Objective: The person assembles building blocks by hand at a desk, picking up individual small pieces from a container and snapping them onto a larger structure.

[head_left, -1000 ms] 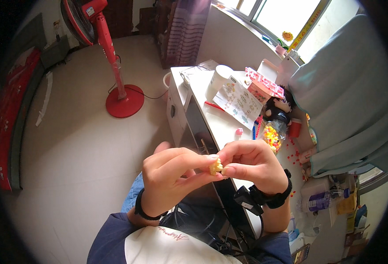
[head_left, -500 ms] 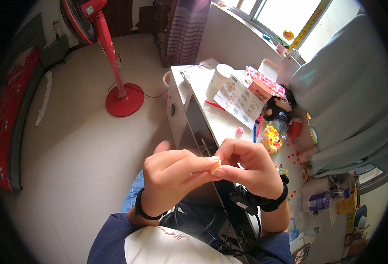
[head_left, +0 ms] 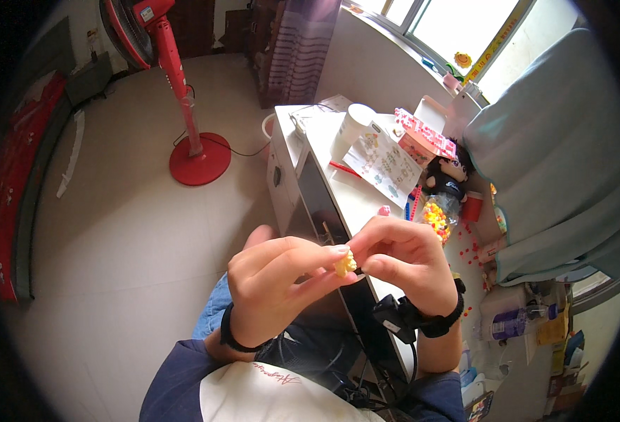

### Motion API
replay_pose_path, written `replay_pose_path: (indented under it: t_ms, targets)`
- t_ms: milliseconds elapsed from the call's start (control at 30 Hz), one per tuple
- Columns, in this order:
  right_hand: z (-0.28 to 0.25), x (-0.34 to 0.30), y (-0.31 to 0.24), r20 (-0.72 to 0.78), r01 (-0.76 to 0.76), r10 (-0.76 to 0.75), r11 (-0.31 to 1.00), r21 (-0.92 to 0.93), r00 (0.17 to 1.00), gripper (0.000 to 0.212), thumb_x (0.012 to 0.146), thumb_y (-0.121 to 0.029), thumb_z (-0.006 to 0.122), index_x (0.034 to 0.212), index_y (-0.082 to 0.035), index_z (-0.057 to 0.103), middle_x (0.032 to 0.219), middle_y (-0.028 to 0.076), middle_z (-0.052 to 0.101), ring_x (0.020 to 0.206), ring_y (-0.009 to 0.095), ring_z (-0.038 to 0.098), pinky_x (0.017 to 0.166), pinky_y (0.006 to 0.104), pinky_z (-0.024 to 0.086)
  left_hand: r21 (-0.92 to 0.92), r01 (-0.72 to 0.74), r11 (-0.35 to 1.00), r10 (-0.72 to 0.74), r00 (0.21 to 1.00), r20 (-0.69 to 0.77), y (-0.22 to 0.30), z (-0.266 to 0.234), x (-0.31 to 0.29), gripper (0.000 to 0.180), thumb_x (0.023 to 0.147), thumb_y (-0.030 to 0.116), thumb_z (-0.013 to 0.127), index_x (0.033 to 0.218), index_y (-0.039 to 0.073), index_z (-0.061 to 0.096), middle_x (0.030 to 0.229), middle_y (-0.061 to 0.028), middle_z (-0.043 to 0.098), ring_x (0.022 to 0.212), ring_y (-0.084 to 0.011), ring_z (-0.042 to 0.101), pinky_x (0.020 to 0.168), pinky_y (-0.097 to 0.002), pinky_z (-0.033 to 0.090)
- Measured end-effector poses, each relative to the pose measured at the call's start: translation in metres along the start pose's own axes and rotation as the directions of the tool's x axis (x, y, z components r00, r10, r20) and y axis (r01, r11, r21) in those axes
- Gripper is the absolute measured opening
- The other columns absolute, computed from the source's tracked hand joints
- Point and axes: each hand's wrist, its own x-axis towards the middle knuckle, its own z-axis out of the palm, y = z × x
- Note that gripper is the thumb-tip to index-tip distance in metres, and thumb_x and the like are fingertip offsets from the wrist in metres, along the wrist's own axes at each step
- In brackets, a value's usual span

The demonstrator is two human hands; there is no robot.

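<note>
A small pale yellow, bumpy piece (head_left: 345,264) is pinched between the thumb and fingers of my left hand (head_left: 275,274), over my lap beside the desk edge. Its exact kind is too small to make out. My right hand (head_left: 412,264) is close on the right of it. The right index fingertip reaches the piece's upper edge, and whether it touches cannot be told. The right thumb stands apart from that finger, with nothing between them. The other right fingers curl inward, partly hidden.
The white desk (head_left: 338,186) holds a printed sheet (head_left: 384,162), a white cup (head_left: 357,123), a pink box (head_left: 422,144), a doll (head_left: 450,176) and a bag of yellow and orange beads (head_left: 436,219). Red beads lie scattered. A red fan (head_left: 199,160) stands on the floor leftward.
My right thumb has come off the yellow piece and moved away from the index finger. More of the piece now shows in my left hand's pinch.
</note>
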Motion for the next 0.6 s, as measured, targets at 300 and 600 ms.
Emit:
replay_pose_path:
  t_ms: [300, 600]
  targets:
    - [-0.0054, -0.0006, -0.0018, -0.011, 0.001, -0.003, 0.989, -0.150, 1.000, 0.010, 0.084, -0.010, 0.071, 0.090, -0.003, 0.067, 0.086, 0.000, 0.061, 0.074, 0.003, 0.053, 0.061, 0.0168, 0.037, 0.065, -0.043, 0.997, 0.043, 0.999, -0.009, -0.0013, 0.0019, -0.0004, 0.028, 0.067, 0.017, 0.085, 0.089, 0.010, 0.070, 0.074, -0.0017, 0.069, 0.062, -0.0134, 0.064, 0.051, -0.0263, 0.034]
    - [-0.0020, 0.0003, -0.0008, 0.022, -0.087, 0.087, 0.996, 0.022, 0.996, 0.011, 0.085, -0.008, 0.070, 0.090, 0.001, 0.064, 0.088, 0.001, 0.060, 0.078, 0.004, 0.055, 0.068, 0.0175, 0.043, 0.074, -0.018, 0.997, 0.018, 1.000, 0.008, -0.0001, 0.0000, -0.0016, 0.028, 0.066, 0.017, 0.085, 0.088, 0.009, 0.070, 0.073, -0.0026, 0.068, 0.060, -0.0140, 0.063, 0.052, -0.0264, 0.036]
